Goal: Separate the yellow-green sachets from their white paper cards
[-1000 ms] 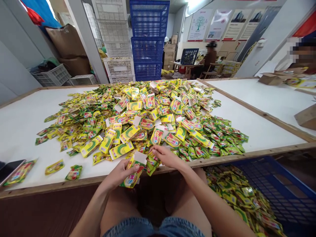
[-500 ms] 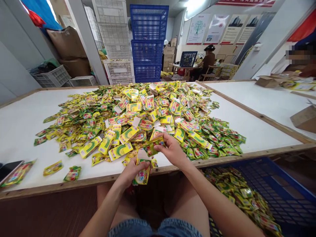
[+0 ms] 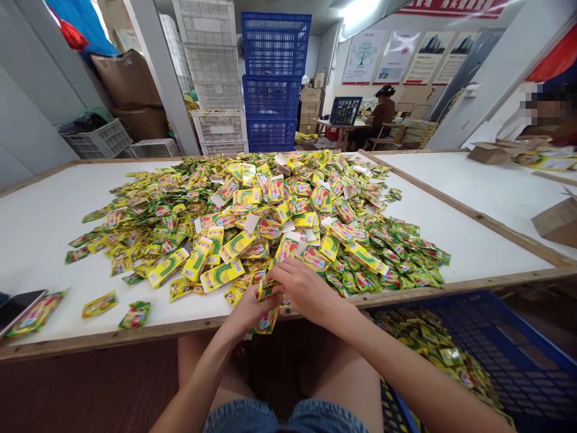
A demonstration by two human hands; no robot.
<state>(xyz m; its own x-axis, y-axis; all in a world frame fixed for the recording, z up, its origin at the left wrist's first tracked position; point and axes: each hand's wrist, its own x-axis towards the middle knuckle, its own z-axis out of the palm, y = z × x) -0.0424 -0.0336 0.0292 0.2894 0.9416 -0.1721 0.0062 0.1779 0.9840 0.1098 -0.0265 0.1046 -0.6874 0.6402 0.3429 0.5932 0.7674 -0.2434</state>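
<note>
Near the table's front edge, my left hand (image 3: 247, 313) is closed around a small yellow-and-green cardboard box (image 3: 267, 322), held tilted. My right hand (image 3: 306, 288) meets it at the box's upper end, fingers bent and pinched on a small green-and-yellow sachet, mostly hidden by the fingers. Just beyond both hands is a heap of similar printed boxes (image 3: 222, 276), several with white flaps raised. Small shiny sachets (image 3: 166, 210) spread out on the heap's left, and green sachets (image 3: 401, 258) lie to its right.
Below the table at right, a blue crate (image 3: 518, 355) holds many sachets. A phone (image 3: 20, 310) and a few loose packets (image 3: 135, 314) lie at front left. Wooden strips (image 3: 473, 211) edge the white tabletop. Stacked crates (image 3: 273, 96) and a seated person (image 3: 383, 114) are behind.
My right hand has come down and left with the sachet, from beside the box to its upper end. My left hand still holds the box, now more covered by fingers.
</note>
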